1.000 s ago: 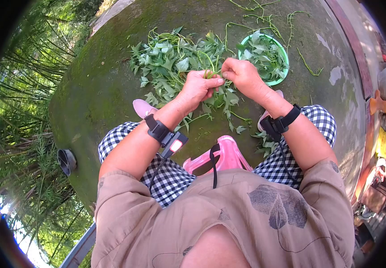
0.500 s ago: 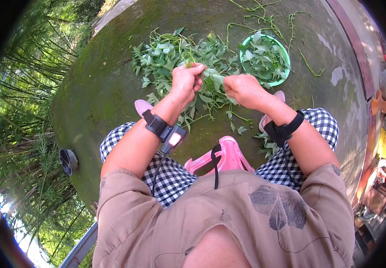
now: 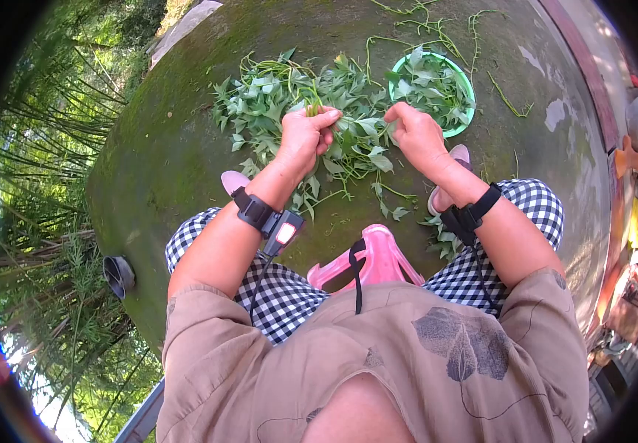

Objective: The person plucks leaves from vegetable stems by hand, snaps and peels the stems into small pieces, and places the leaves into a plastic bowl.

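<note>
A heap of leafy green vines [image 3: 260, 100] lies on the mossy ground in front of me. My left hand [image 3: 306, 137] is closed on a bunch of green stems, with leaves hanging out to its right. My right hand [image 3: 413, 133] is just right of those leaves, below the basket, its thumb and index finger bent towards each other; whether anything is between them is too small to tell. A round green basket [image 3: 471, 111] full of picked leaves stands beyond my right hand.
Bare vine stems [image 3: 437, 31] lie behind and right of the basket. A pink plastic stool [image 3: 384, 255] is between my legs. A dark pot [image 3: 119, 276] stands at the far left, by dense greenery. Assorted items, including an orange object [image 3: 634, 162], line the right edge.
My hands were together at the stems, then moved apart. My left hand shifted left with the bunch. My right hand went right and down, then slightly up towards the basket.
</note>
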### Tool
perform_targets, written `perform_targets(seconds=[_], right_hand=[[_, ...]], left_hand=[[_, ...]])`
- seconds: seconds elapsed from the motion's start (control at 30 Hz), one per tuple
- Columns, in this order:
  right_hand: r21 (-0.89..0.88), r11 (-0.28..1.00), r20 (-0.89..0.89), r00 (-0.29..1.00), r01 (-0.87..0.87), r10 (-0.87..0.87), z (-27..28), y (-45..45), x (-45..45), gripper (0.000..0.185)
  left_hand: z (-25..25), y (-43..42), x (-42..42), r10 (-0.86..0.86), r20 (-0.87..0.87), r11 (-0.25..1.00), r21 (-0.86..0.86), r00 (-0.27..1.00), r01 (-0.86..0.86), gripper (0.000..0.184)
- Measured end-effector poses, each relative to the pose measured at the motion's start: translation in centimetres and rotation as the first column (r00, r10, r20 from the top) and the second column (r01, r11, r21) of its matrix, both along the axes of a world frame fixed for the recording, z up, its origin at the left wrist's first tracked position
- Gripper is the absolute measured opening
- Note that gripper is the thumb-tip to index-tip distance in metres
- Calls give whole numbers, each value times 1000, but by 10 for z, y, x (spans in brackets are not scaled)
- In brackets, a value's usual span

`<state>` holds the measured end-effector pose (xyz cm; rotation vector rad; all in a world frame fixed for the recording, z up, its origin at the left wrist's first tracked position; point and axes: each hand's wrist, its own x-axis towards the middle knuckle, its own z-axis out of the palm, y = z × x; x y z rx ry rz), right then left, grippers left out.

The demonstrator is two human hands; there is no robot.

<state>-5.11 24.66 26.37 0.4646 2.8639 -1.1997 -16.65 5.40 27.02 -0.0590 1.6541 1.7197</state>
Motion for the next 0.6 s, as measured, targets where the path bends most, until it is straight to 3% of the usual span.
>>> perform_targets(seconds=[0.07,0.17,0.23,0.3,0.4,0.5,0.6], right_hand=[[-188,982,-141,990,-20,-7,1,-2,-7,34],[-472,879,-62,997,-68,44,-5,-16,-13,40],[-648,756,206,977,92,58,-7,-18,-15,32],[-537,842,70,997,59,-26,-7,-18,-14,24],[-448,891,98,995,70,-29,-1,-4,-16,21],[-297,952,11,997,76,-76,-15,17,-14,21],[-163,963,-25,975,214,-221,-22,55,-15,21]], left_hand=[[-2,2,4,-10,29,1000,12,1000,10,10],[-4,6,10,-50,49,999,18,998,50,10],[-2,10,14,-86,46,996,32,995,84,11],[2,11,15,-107,41,994,36,993,106,13],[1,6,9,-93,37,995,28,995,92,16],[-4,-2,4,-64,35,998,-13,997,65,18],[2,-5,3,-117,-13,993,-4,993,117,19]])
